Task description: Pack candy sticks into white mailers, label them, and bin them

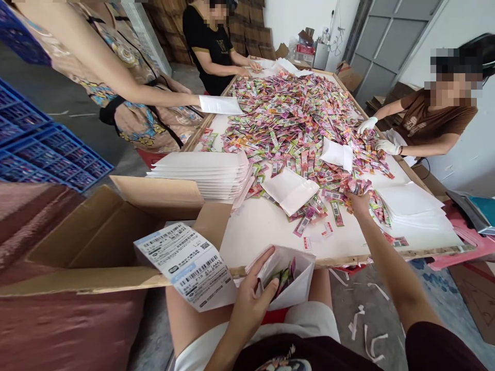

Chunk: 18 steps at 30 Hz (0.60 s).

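Note:
My left hand (252, 299) grips the rim of an open white mailer bag (296, 281) held over my lap, with a few colourful sachets showing inside it. My right hand (356, 198) reaches out over the table and closes on a bunch of sachets at the near edge of the big pile of colourful sachets (297, 113). A white bag with a printed shipping label (185, 265) lies across the edge of the cardboard box (100, 237) at my left.
A stack of white mailer bags (209, 172) lies on the table's left, another stack (415, 208) on its right, with loose bags between. Three other people work around the wooden-rimmed table (348, 257). Blue crates (46, 149) stand far left. Paper strips litter the floor.

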Available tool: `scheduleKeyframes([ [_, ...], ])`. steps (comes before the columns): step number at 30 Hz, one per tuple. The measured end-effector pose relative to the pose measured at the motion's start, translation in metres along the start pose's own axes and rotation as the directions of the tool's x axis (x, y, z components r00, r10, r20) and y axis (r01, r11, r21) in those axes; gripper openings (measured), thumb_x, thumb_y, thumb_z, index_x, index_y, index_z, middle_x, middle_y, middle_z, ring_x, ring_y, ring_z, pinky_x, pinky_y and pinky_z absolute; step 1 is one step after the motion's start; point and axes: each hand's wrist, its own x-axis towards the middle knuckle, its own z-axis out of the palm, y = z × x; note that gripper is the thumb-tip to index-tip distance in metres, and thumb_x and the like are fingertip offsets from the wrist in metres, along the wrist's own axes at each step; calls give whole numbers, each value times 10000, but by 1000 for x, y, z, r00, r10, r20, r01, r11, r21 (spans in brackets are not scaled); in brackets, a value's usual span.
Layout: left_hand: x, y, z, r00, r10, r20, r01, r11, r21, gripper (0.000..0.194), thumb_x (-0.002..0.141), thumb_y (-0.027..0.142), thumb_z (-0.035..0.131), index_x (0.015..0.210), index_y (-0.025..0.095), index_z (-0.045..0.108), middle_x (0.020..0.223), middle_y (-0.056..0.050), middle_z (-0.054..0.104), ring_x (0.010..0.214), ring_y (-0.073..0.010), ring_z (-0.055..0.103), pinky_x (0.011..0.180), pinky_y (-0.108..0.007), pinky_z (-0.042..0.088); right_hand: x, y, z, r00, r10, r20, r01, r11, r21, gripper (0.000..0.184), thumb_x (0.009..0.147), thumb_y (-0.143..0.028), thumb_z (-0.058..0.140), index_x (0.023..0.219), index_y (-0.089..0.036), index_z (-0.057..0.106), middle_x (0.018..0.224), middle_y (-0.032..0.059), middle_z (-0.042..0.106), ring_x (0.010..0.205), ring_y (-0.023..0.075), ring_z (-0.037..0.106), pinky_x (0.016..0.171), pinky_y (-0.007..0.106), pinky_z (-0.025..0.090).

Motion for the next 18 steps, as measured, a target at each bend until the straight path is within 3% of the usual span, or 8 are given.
scheduleKeyframes([
  [2, 0, -1, 0, 1000, 2, -4, -2, 1000, 1, 582, 800, 412, 648, 1354, 239, 611, 1313, -83, 676, 1266, -368, 567, 1069, -558, 457, 2, 2, -3, 996, 93, -3, -92, 989, 118, 449, 462, -282, 820, 838, -179, 597, 800, 38, 695, 713, 225, 674, 589, 331, 562],
  [7, -1, -1, 1, 1000, -5, -15, 5, 1000, -3, 583, 790, 404, 654, 1347, 236, 617, 1351, -82, 651, 1258, -370, 570, 1044, -545, 485, 4, -1, -13, 985, 171, 24, -170, 936, 309, 499, 395, -191, 841, 837, -187, 609, 800, 14, 713, 711, 213, 696, 596, 328, 609],
  [12, -1, 2, 3, 1000, -12, -11, 12, 1000, -12, 576, 811, 415, 634, 1357, 230, 605, 1453, -70, 571, 1318, -362, 520, 1076, -528, 456, 6, -3, -28, 996, 84, -32, -66, 928, 366, 467, 419, -228, 832, 794, -210, 555, 754, -3, 695, 730, 227, 703, 594, 333, 615],
  [14, -2, 3, 3, 1000, -21, -6, 21, 1000, -6, 580, 814, 419, 631, 1362, 232, 599, 1454, -65, 570, 1332, -360, 508, 1070, -521, 464, 5, -3, -37, 993, 31, -110, 13, 927, 374, 462, 441, -267, 826, 796, -216, 536, 774, -1, 689, 763, 221, 701, 627, 327, 614],
  [18, -1, 4, 3, 1000, -25, 6, 25, 1000, -14, 582, 816, 422, 629, 1370, 247, 592, 1423, -61, 600, 1316, -363, 527, 1040, -523, 491, -1, -12, -65, 947, -133, -292, 175, 976, 125, 466, 582, -435, 751, 898, -222, 482, 912, 59, 682, 889, 243, 687, 661, 328, 598],
])
